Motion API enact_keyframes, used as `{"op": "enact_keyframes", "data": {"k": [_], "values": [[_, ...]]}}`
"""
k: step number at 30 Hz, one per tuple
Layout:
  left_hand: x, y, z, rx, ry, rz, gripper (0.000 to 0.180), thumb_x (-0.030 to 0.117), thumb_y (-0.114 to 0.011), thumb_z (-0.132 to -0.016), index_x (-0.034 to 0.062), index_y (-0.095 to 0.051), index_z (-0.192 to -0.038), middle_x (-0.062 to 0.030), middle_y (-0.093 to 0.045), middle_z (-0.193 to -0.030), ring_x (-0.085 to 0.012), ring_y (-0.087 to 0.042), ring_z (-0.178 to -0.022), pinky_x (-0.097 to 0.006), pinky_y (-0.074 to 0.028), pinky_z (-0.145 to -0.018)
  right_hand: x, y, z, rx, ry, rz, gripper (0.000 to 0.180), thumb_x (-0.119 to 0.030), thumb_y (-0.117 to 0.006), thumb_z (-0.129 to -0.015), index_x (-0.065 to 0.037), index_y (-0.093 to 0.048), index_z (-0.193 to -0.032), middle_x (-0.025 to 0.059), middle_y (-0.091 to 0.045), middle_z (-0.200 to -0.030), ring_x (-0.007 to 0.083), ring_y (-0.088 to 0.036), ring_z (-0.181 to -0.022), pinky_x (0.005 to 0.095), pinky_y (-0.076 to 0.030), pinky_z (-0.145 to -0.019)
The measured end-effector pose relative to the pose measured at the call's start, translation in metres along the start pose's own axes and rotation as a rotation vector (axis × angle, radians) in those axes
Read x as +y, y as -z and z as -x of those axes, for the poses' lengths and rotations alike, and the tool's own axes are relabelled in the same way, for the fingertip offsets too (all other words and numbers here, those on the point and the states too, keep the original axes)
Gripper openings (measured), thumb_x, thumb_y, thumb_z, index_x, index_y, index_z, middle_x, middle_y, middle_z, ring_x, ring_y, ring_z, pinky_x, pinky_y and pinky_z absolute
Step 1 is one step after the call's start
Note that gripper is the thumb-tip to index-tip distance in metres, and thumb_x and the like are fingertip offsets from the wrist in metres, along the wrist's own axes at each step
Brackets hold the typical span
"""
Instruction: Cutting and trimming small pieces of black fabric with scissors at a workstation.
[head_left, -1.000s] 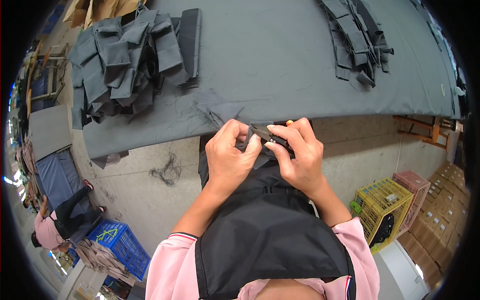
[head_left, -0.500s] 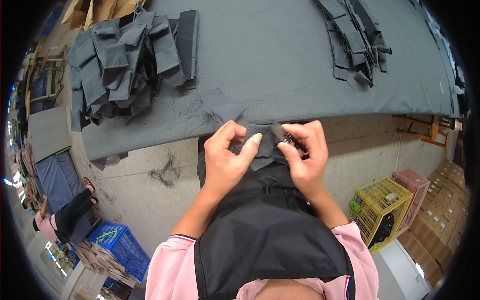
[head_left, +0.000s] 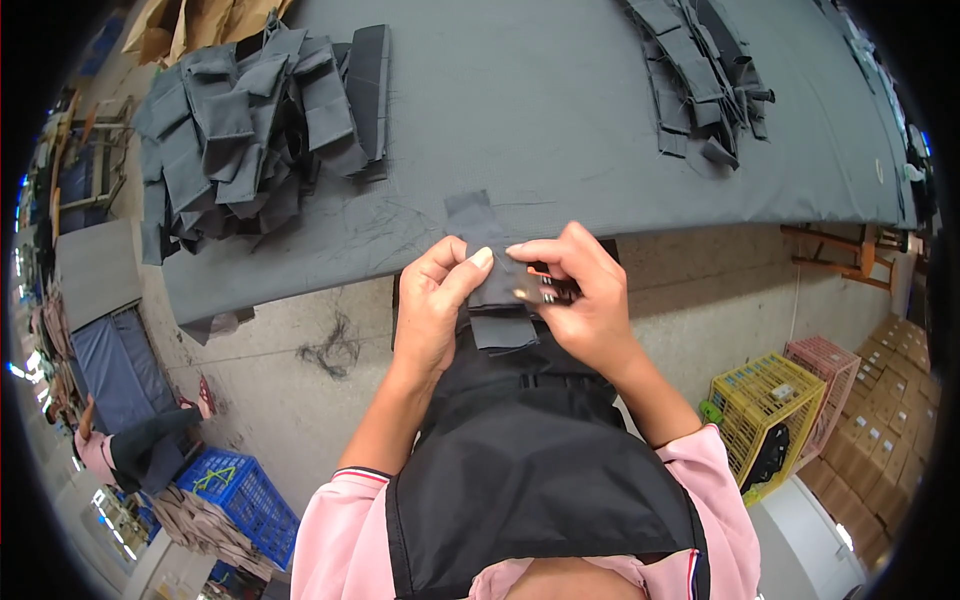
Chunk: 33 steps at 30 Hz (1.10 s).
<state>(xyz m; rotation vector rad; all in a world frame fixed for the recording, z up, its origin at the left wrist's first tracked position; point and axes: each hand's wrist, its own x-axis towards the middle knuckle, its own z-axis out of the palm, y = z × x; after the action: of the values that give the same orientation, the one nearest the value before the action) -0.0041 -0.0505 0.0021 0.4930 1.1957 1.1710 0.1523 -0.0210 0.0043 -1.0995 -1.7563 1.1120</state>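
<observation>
Pinching the grey fabric strip point(head_left: 494, 288) at the 6 o'clock edge of the bench point(head_left: 560, 120), the left hand point(head_left: 428, 310) steadies it; the right hand point(head_left: 597, 300) grasps thread snips point(head_left: 558, 290) at its 3 o'clock side, and if these slip, they could nick the strip.

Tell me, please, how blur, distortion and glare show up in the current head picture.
Head view: the dark tool in the right hand looks blurred, the left hand sharper; head view: the front edge of the table bends, the corners go black; head view: lights glare near the left rim.
</observation>
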Motion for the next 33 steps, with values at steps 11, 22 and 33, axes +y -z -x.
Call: {"op": "enact_keyframes", "data": {"k": [11,22,33], "values": [[-0.013,0.008,-0.011,0.044,0.109,0.067,0.016,0.017,-0.056,-0.093,0.0032,-0.061,-0.098,0.0042,-0.059,-0.088,-0.0032,-0.052,-0.078,-0.020,-0.043,-0.073,0.023,-0.023,-0.022,-0.135,-0.741,-0.815,0.013,-0.015,-0.064,-0.087,-0.008,-0.055,-0.094,-0.0068,-0.048,-0.071,-0.0008,-0.037,-0.058,0.0170,-0.029,-0.049],[-0.015,0.016,-0.018,-0.008,0.119,0.203,0.019,0.019,-0.053,-0.095,0.0014,-0.061,-0.098,-0.0019,-0.064,-0.089,-0.0063,-0.058,-0.076,-0.022,-0.048,-0.069,0.025,0.000,0.035,0.034,-0.476,-0.568,0.025,-0.008,-0.065,-0.085,-0.001,-0.053,-0.107,0.0015,-0.057,-0.097,0.0066,-0.052,-0.088,0.0214,-0.043,-0.081],[-0.016,0.015,-0.011,-0.031,0.060,0.121,0.019,0.020,-0.055,-0.094,0.0032,-0.063,-0.099,0.0008,-0.063,-0.090,-0.0043,-0.054,-0.078,-0.021,-0.044,-0.072,0.010,0.012,0.007,-0.038,-0.305,-0.957,0.010,-0.004,-0.056,-0.088,-0.001,-0.051,-0.080,0.0010,-0.052,-0.078,0.0057,-0.039,-0.060,0.0224,-0.032,-0.053]]}}
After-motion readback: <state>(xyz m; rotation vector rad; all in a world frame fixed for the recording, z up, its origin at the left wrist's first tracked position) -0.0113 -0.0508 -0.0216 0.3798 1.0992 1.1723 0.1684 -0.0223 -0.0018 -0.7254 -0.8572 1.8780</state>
